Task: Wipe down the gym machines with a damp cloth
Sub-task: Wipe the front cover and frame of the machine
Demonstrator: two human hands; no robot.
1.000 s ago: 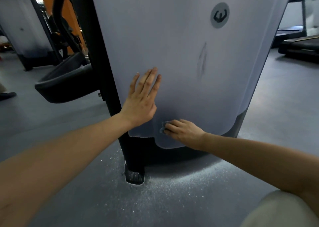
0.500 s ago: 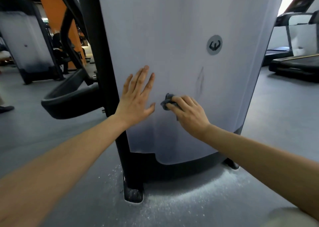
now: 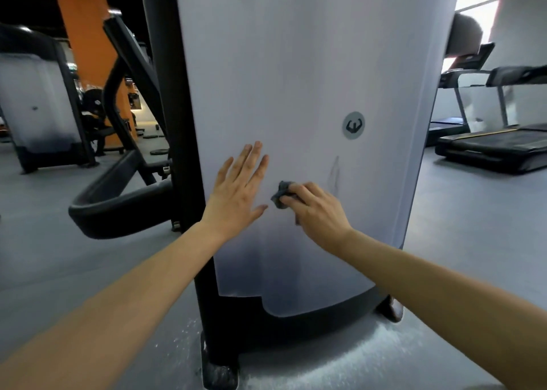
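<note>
A gym machine's pale grey shroud panel fills the middle of the view, with a round logo badge and a dark smudge below it. My left hand lies flat on the panel, fingers straight and spread. Just to its right, my right hand grips a small crumpled grey cloth and presses it against the panel, left of the smudge.
The machine's black upright frame and a black padded arm stand to the left. Another covered machine and an orange pillar are behind. Treadmills stand at the right on the grey floor.
My right hand with the cloth has travelled up the panel from its bottom edge to mid height beside the left hand. My view has tilted upward. The left hand stays flat.
</note>
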